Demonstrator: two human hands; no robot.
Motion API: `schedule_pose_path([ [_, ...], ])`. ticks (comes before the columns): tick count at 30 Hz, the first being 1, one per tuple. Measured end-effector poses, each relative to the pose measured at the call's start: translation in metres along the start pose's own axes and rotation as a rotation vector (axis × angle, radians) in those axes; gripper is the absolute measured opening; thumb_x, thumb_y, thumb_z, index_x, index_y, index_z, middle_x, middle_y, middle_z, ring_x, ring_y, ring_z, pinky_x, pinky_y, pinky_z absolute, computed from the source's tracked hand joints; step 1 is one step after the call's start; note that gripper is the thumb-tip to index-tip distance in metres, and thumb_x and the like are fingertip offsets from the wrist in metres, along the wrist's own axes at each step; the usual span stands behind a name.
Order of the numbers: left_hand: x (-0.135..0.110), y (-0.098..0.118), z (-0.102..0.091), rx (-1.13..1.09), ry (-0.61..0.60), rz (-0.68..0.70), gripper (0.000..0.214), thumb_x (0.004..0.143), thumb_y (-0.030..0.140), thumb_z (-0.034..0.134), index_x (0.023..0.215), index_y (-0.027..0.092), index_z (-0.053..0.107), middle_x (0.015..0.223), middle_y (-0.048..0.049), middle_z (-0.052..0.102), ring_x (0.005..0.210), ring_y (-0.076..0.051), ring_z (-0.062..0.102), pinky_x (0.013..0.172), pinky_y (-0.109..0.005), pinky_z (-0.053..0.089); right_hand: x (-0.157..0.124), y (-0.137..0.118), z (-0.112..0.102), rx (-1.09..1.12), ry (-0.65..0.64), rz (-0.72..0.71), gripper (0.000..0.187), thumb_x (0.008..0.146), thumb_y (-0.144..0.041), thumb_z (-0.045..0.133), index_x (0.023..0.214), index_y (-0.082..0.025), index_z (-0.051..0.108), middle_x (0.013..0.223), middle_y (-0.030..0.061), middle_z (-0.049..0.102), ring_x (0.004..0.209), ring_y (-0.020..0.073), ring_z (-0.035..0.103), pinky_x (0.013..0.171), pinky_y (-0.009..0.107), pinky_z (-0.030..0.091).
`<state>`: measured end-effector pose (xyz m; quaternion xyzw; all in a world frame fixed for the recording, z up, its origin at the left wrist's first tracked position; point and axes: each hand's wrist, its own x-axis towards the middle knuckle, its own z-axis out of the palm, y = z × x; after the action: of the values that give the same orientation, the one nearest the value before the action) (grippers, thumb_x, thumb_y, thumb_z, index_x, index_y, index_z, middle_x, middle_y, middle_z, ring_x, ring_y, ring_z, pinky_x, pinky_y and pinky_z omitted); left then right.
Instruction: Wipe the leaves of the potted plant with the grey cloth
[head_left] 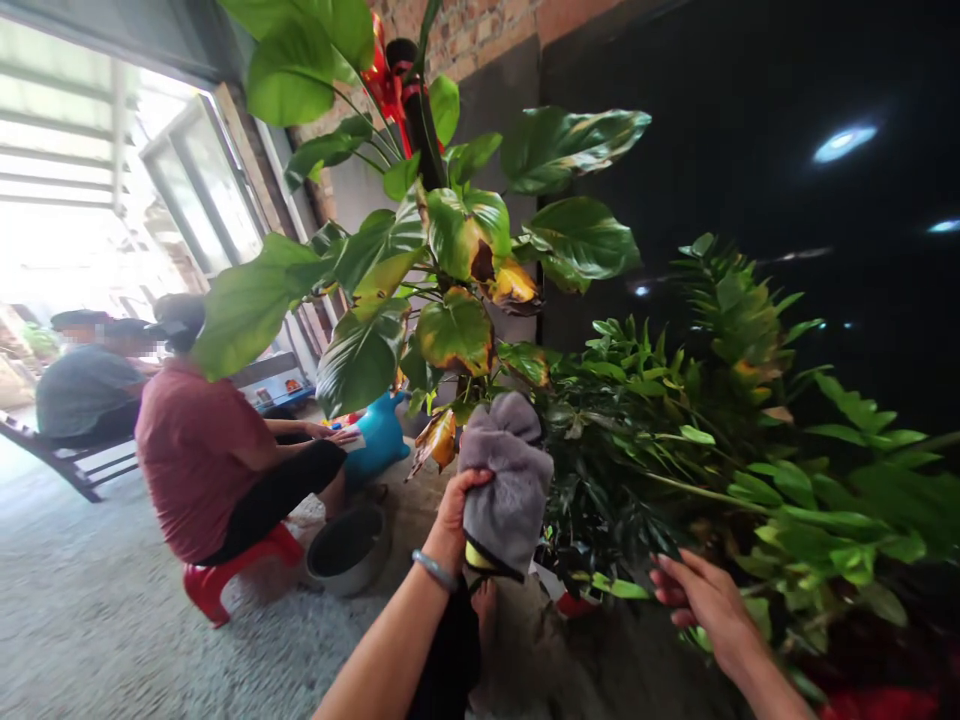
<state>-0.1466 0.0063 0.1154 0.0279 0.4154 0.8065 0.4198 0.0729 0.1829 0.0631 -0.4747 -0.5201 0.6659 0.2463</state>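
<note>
My left hand (455, 515), with a grey-green bangle on its wrist, grips a bunched grey cloth (508, 490) with dark edging and a yellow-green underside. The cloth hangs in front of the lower part of a tall potted plant with broad leaves, several of them yellowed and browned, such as this leaf (456, 332). At the right, my right hand (705, 605) is closed, its fingertips pinched at a dark narrow leaf (649, 530) of the low bushy plant (615, 450). The exact grip there is partly hidden.
A person in a red shirt (202, 450) sits on a red plastic stool (236, 570) at the left, beside a dark bucket (347, 550) and a blue plastic object (379, 440). Further back, people sit on a wooden bench (75, 465). A dark glossy panel (735, 150) stands behind the plants.
</note>
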Motion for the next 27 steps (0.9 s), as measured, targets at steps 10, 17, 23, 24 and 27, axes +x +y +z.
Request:
schedule_pose_path([
  [10,0.039,-0.018,0.006,0.285,0.13,-0.101,0.01,0.057,0.002,0.064,0.061,0.011,0.065,0.05,-0.0067,0.067,0.045,-0.019,0.062,0.054,-0.03,0.052,0.001,0.0,-0.002,-0.037,0.008,-0.001,0.032,0.041,-0.044,0.062,0.063,-0.022,0.058,0.049,0.003,0.064,0.046,0.0199,0.059,0.038,0.025,0.035],
  [17,0.04,0.015,0.029,0.162,0.044,0.164,0.02,0.054,0.005,0.069,0.073,0.013,0.066,0.059,-0.0023,0.07,0.051,-0.016,0.063,0.059,-0.027,0.052,-0.002,-0.002,0.001,0.014,0.042,0.01,0.037,0.033,-0.044,0.061,0.063,-0.023,0.054,0.045,0.0017,0.062,0.041,0.0178,0.055,0.037,0.025,0.034],
  [23,0.037,-0.015,0.031,0.244,0.281,0.048,0.016,0.059,0.002,0.064,0.066,0.016,0.063,0.051,0.0004,0.065,0.046,-0.014,0.058,0.059,-0.027,0.051,-0.004,-0.005,0.004,-0.03,0.027,-0.005,0.033,0.035,-0.046,0.058,0.059,-0.023,0.056,0.046,0.0029,0.062,0.043,0.0183,0.056,0.037,0.026,0.035],
  [24,0.031,-0.026,0.023,0.254,0.299,-0.026,0.012,0.061,0.003,0.064,0.064,0.015,0.063,0.05,-0.0013,0.064,0.045,-0.016,0.058,0.06,-0.03,0.052,-0.005,-0.006,0.004,-0.037,0.03,-0.011,0.033,0.035,-0.047,0.057,0.059,-0.023,0.056,0.047,0.0029,0.063,0.043,0.0183,0.057,0.038,0.026,0.035],
  [27,0.01,-0.053,-0.005,0.246,0.32,-0.253,0.004,0.065,0.008,0.062,0.068,0.011,0.065,0.052,-0.0074,0.066,0.051,-0.022,0.064,0.068,-0.037,0.054,-0.008,-0.008,0.003,-0.047,0.043,-0.019,0.034,0.035,-0.048,0.056,0.058,-0.022,0.058,0.048,0.0034,0.063,0.043,0.0178,0.056,0.037,0.026,0.036],
])
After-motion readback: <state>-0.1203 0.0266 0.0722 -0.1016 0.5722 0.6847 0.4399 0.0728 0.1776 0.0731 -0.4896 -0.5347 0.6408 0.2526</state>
